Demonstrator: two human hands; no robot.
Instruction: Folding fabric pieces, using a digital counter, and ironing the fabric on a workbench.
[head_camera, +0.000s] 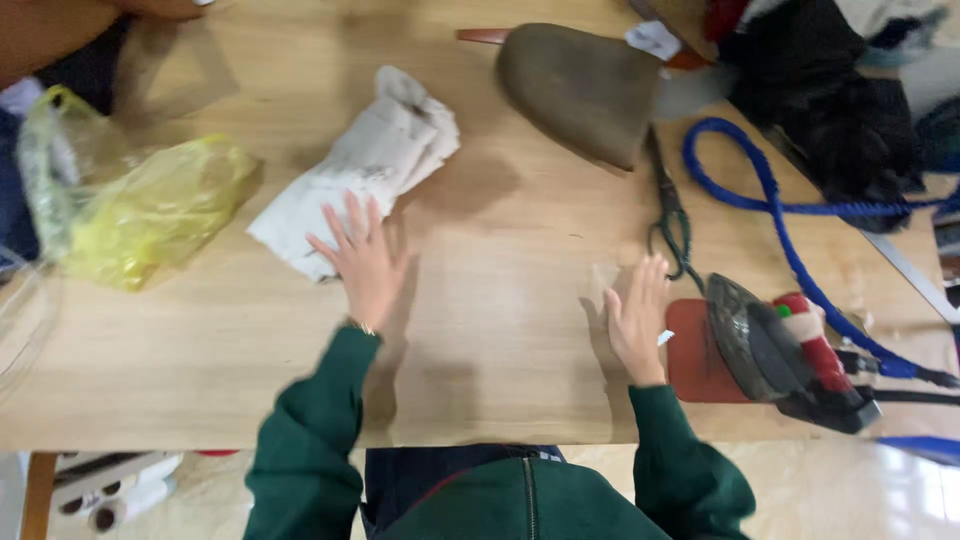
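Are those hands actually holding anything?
No. The left hand lies open, fingertips on the white cloth; the right hand rests flat on the table.

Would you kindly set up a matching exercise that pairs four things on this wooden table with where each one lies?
Things:
1. white cloth
2. yellow plastic bag
3. iron
4. scissors

Places:
A. on the red mat beside the right hand
B. at the table's left end
C. under the fingertips of the left hand
D. between the grey pressing pad and the iron

Pairs: 1-C, 2-B, 3-A, 4-D
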